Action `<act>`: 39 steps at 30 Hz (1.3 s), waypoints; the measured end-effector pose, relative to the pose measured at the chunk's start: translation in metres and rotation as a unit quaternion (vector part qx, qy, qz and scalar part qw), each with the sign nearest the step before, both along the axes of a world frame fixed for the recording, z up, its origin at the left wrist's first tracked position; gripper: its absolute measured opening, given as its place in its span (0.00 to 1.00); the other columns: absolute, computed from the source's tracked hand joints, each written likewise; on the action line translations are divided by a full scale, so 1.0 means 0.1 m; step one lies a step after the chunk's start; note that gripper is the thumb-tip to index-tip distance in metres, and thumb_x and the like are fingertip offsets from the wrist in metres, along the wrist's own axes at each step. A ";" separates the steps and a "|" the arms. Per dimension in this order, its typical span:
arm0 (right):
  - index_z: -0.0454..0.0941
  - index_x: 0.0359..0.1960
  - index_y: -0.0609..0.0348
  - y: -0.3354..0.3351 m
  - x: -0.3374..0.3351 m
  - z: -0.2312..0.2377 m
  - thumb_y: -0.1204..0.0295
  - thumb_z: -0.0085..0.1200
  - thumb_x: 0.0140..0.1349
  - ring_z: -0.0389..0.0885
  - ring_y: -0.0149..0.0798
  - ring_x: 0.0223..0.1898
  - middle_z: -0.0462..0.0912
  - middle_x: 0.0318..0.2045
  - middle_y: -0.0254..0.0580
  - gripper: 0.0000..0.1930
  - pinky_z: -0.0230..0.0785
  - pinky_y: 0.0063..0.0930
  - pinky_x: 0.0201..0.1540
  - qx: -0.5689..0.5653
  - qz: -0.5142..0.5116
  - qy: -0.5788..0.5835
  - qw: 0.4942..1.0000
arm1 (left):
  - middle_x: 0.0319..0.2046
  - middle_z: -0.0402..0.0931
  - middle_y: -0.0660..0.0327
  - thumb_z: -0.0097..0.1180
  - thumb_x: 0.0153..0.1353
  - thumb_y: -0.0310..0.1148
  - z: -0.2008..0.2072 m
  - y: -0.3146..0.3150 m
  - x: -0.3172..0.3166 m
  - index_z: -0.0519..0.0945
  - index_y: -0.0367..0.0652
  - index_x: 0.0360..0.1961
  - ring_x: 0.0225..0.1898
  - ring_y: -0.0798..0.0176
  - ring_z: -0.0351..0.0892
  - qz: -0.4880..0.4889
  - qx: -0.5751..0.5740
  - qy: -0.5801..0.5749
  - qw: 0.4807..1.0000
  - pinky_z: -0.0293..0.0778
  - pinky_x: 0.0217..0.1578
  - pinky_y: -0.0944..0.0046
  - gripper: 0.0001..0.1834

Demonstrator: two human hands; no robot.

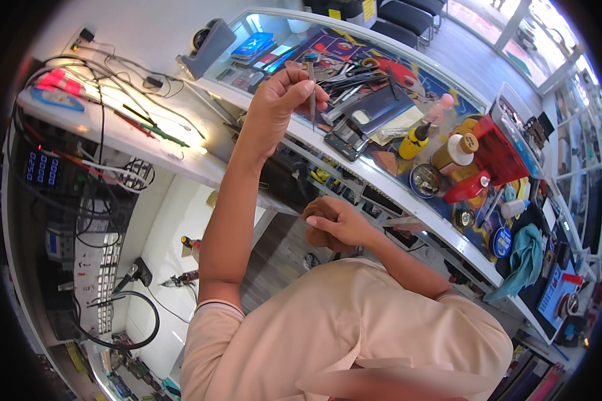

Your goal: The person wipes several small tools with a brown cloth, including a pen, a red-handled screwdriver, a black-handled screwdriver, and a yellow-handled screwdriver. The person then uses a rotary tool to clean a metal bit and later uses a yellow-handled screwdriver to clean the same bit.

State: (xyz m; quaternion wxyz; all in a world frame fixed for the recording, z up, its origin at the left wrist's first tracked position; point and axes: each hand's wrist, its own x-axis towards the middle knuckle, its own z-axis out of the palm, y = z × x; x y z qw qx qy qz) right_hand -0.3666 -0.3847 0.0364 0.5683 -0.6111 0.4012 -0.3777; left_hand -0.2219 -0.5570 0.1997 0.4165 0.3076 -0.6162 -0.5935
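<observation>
slim screwdriver near-vertical, pinched between thumb and fingers of left hand, teal cap above, tip down near black phone frame, left arm stretched forward, right hand half-curled, can't tell if holding anything

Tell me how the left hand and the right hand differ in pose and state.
The left hand is stretched far forward; the right hand is close to the shirt.
The left hand pinches a slim pointed tool; the right hand is loosely curled, and whether it holds anything is unclear.
Both hands are bare.
</observation>
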 end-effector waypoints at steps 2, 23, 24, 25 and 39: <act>0.83 0.50 0.59 -0.01 0.06 0.00 0.55 0.60 0.71 0.80 0.45 0.51 0.82 0.45 0.46 0.19 0.70 0.39 0.57 -0.011 0.006 0.031 0.999 | 0.36 0.83 0.59 0.58 0.72 0.39 0.04 0.29 0.19 0.76 0.39 0.53 0.39 0.65 0.84 -0.007 0.041 0.062 0.997 0.77 0.42 0.66 0.16; 0.81 0.40 0.63 0.42 1.67 0.26 0.56 0.60 0.74 0.78 0.29 0.36 0.84 0.32 0.37 0.19 0.73 0.29 0.43 0.083 0.081 0.126 0.985 | 0.36 0.73 0.59 0.37 0.77 0.40 -0.34 2.49 2.43 0.68 0.37 0.69 0.22 0.71 0.58 0.046 0.157 0.501 0.850 0.57 0.24 0.69 0.26; 0.81 0.40 0.63 0.42 1.78 0.31 0.57 0.59 0.75 0.78 0.28 0.36 0.84 0.32 0.36 0.18 0.72 0.28 0.44 0.080 0.074 0.096 0.989 | 0.37 0.75 0.58 0.34 0.78 0.43 -0.36 2.56 2.53 0.68 0.36 0.69 0.22 0.70 0.58 0.041 0.145 0.498 0.854 0.57 0.26 0.68 0.28; 0.81 0.41 0.63 0.42 1.88 0.38 0.58 0.59 0.75 0.77 0.27 0.36 0.84 0.32 0.35 0.17 0.72 0.28 0.44 0.094 0.055 0.088 0.990 | 0.36 0.74 0.59 0.34 0.78 0.42 -0.37 2.64 2.62 0.69 0.36 0.68 0.22 0.70 0.58 0.061 0.141 0.477 0.865 0.57 0.25 0.69 0.27; 0.82 0.56 0.64 0.78 2.38 1.59 0.72 0.63 0.72 0.85 0.25 0.44 0.88 0.42 0.38 0.14 0.77 0.21 0.49 -0.211 0.177 0.054 0.960 | 0.40 0.84 0.59 0.59 0.73 0.27 -0.38 3.69 2.72 0.78 0.37 0.57 0.37 0.70 0.81 0.388 -0.095 -0.131 0.907 0.76 0.42 0.70 0.14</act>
